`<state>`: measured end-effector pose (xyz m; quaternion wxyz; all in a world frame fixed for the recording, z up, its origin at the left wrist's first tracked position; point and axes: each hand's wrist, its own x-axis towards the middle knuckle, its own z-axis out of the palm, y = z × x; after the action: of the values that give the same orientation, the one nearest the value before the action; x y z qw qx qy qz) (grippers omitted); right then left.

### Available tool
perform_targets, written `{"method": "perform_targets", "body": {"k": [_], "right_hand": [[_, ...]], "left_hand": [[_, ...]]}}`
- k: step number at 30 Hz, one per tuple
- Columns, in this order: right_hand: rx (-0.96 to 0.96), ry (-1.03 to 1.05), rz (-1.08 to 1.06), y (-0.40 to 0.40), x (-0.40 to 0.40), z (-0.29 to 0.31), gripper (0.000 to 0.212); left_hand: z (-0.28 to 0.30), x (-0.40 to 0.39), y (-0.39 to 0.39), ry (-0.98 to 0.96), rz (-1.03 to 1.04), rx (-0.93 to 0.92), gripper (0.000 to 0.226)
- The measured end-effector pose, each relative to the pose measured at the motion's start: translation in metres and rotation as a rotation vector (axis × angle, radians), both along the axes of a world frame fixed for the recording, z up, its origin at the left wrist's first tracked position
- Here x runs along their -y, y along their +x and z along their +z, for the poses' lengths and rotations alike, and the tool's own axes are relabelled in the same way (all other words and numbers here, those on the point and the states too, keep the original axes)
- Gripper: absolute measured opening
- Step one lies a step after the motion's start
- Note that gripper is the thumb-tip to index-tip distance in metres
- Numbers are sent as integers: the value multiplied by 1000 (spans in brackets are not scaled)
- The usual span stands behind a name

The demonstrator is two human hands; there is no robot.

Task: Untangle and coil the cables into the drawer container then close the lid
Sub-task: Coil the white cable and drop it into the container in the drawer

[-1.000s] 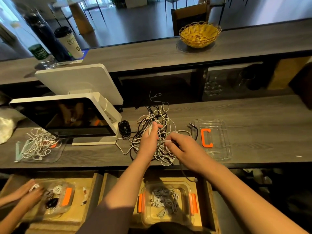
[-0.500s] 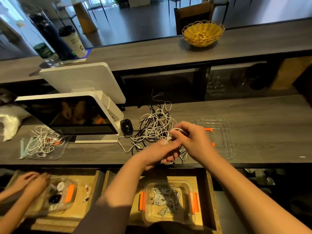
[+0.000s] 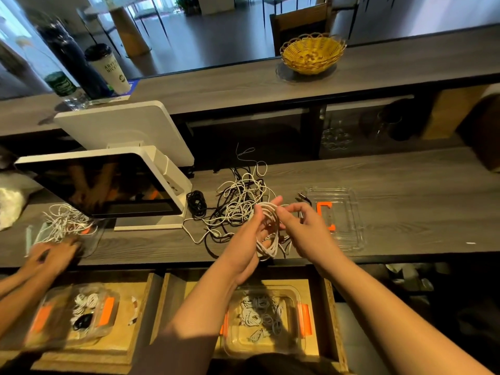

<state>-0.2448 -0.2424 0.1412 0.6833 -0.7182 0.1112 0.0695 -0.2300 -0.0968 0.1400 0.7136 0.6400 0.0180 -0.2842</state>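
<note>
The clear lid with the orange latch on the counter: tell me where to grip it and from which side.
Grip the clear lid by its near long rim, coming from the front counter edge with the right hand, which is nearest. It lies flat and apart from the tangled cables, so that rim looks free; the orange latch side is crowded by the white cable coil in the left hand.

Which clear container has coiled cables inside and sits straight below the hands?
The container with orange clips in the right drawer; the left drawer's container sits off to the side.
</note>
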Motion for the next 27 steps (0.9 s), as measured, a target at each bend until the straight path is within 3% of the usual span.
{"method": "perform_targets", "body": {"k": [5,14,15,17,19,22,24,27], "right_hand": [[28,70,147,-21,-15,-1,25],[-35,298,261,-36,-12,0,35],[-57,312,271,-37,-12,0,34],[-132,381,303,-40,-10,0,27],[-184,465,327,-41,-8,-3,21],[-190,426,358,-42,-4,0,24],[-174,378,367,-41,-2,3,28],[-176,356,388,-42,-1,6,35]], "left_hand": [[6,11,-6,-53,145,71,54],[4,7,-13,-108,142,64,57],[-6,3,-13,-90,163,26,61],[-99,-27,-11,-191,231,-137,70],[-128,-39,-11,-209,248,-82,72],[-16,-2,-17,-64,201,24,65],[-5,10,-24,-78,112,68,57],[-1,7,-28,-49,146,68,58]]}}
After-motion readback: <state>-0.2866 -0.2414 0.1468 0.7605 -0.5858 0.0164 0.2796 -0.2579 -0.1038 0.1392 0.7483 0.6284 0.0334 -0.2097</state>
